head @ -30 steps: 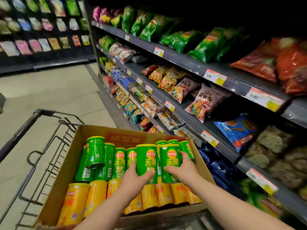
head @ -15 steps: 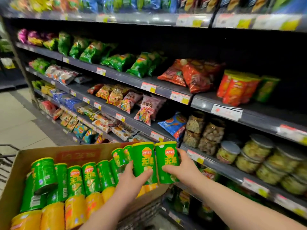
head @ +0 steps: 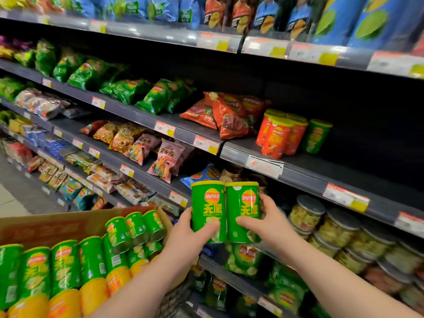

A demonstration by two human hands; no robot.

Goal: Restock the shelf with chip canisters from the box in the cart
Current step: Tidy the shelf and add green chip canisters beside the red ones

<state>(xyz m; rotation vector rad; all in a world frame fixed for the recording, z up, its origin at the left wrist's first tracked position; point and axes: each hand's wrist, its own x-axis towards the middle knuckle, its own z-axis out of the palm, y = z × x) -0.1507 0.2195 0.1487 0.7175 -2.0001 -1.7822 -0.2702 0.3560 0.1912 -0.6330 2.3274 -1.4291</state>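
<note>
Far shelf (head: 344, 172) holds few canisters (head: 278, 138); near box (head: 41, 228) looks full. Left hand (head: 190, 235) and right hand (head: 268, 223) each grip a can (head: 207, 207); most remains.

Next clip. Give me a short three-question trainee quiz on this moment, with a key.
1. True or false: each hand grips one green canister, the left hand the left canister and the right hand the right canister.
2. The orange canisters on the shelf stand next to: A) glass jars, B) red chip bags, C) blue bags.
3. What colour is the nearest row of canisters in the box?

Key: 1 true; 2 B; 3 yellow.
</note>
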